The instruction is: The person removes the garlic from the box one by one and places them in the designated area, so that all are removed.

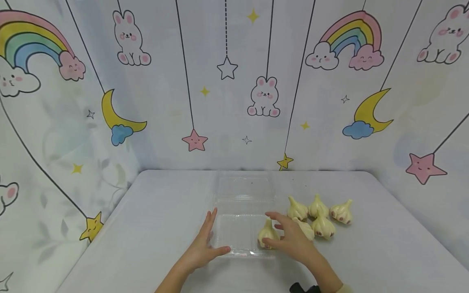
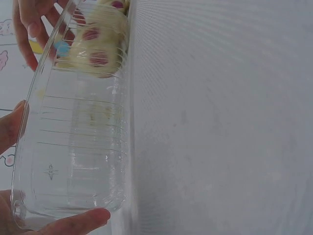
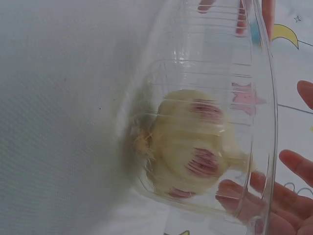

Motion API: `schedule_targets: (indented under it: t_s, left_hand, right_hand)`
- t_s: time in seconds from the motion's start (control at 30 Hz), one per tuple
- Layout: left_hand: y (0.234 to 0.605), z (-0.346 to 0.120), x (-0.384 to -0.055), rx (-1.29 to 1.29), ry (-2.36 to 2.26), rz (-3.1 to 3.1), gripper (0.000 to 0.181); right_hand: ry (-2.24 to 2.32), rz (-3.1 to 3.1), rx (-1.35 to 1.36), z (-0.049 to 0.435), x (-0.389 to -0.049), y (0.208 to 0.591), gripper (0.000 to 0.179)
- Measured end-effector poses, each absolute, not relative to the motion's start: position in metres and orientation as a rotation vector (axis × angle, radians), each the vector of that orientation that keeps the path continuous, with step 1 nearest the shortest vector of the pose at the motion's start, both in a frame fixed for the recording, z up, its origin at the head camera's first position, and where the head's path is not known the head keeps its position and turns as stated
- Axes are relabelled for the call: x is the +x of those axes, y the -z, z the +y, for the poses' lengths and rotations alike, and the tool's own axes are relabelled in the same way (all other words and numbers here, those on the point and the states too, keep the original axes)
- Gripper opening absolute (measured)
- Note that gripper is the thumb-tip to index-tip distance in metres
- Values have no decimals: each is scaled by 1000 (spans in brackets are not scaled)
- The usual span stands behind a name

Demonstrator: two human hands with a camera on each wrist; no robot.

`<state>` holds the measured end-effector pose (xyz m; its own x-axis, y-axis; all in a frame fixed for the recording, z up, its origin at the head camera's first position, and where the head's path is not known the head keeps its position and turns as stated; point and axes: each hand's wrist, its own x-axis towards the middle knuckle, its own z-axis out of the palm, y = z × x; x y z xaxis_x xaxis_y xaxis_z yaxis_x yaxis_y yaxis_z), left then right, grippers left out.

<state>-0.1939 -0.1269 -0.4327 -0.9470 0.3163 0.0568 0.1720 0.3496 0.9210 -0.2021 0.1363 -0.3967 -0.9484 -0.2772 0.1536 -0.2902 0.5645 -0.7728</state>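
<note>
A clear plastic clamshell box [image 1: 238, 232] lies opened out, its lid [image 1: 244, 185] folded back behind its base. One garlic bulb [image 1: 266, 235] with purple patches sits at the right end of the base; the right wrist view shows this bulb [image 3: 190, 142] through the clear wall, stem toward the right hand. My right hand [image 1: 293, 240] hovers around the bulb, its fingers spread and apart from it. At the left end of the box, my left hand [image 1: 201, 246] has straight, spread fingers along the side. Its thumb [image 2: 80, 223] touches the front corner.
Several more garlic bulbs [image 1: 323, 226] are grouped on the white table [image 1: 165, 203] just right of the box. A patterned curtain [image 1: 227, 106] with rabbits, stars and rainbows closes off the back and sides. A dark object [image 1: 304, 288] shows below the right forearm.
</note>
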Motion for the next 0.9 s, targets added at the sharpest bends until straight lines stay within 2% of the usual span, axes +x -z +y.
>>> schedule_targets:
  t_s: [0.3,0.9]
  left_hand:
    - [432,-126,-192,463,-1680,2462,106]
    - [431,-126,-190,463,-1690,2463,106]
  right_hand:
    - [-1160,-2756,589,127,-209,404,65]
    - [-835,-2658,574,111,-224,421,62]
